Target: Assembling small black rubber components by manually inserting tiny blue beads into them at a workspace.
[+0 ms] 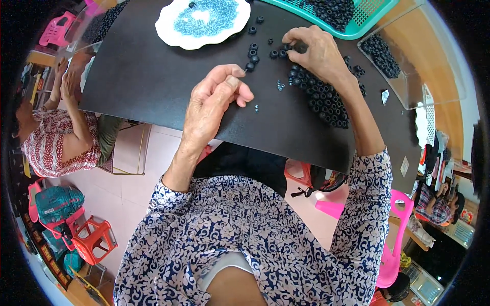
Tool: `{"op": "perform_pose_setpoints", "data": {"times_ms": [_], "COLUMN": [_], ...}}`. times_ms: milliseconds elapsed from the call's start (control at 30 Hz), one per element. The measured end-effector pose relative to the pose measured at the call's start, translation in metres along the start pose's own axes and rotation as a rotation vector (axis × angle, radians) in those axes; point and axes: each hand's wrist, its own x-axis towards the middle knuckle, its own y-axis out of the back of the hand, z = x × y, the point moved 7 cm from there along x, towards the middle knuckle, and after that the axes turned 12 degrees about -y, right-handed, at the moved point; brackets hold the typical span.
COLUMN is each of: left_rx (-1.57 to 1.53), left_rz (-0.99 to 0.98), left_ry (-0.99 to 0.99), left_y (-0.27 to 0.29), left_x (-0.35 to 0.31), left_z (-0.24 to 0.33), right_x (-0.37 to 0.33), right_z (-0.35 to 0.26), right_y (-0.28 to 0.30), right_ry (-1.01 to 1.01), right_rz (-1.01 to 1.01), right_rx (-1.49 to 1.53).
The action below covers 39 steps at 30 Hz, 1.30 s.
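Note:
My left hand (206, 102) is raised over the near part of the dark table, its thumb pressed against its curled fingers. Whatever it pinches is too small to make out. Just beyond its index finger runs a short row of round black beads (252, 59). My right hand (321, 53) reaches down with thumb and index fingertip around a black bead (287, 47); two more lie beside it. A spread of black beads (324, 102) lies under and next to my right wrist. Between my hands are a few tiny blue beads (280, 85).
A white scalloped plate (164, 31) of small blue beads stands at the far side. Beyond my right hand is a green basket (375, 18) with black beads; a clear bin (434, 97) stands to its right. Another person (61, 137) sits at left, near red stools (94, 239).

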Motion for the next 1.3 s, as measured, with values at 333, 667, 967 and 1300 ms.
{"op": "perform_pose_setpoints", "data": {"times_ms": [333, 667, 967, 1300], "left_rx": [0.065, 0.169, -0.071, -0.176], "left_rz": [0.013, -0.003, -0.006, -0.043], "left_ry": [-0.036, -0.061, 0.058, 0.029], "left_y": [-0.007, -0.006, -0.001, -0.001], "left_x": [0.005, 0.007, 0.007, 0.008], "left_z": [-0.002, 0.003, -0.008, -0.006], "right_x": [-0.035, -0.043, -0.043, -0.043], "right_z": [-0.063, -0.088, -0.093, -0.095], "right_y": [0.02, 0.013, 0.014, 0.012], "right_ry": [0.024, 0.125, 0.133, 0.081], "right_rz": [0.119, 0.146, 0.103, 0.074], "right_rx": [0.506, 0.446, 0.52, 0.606]}}
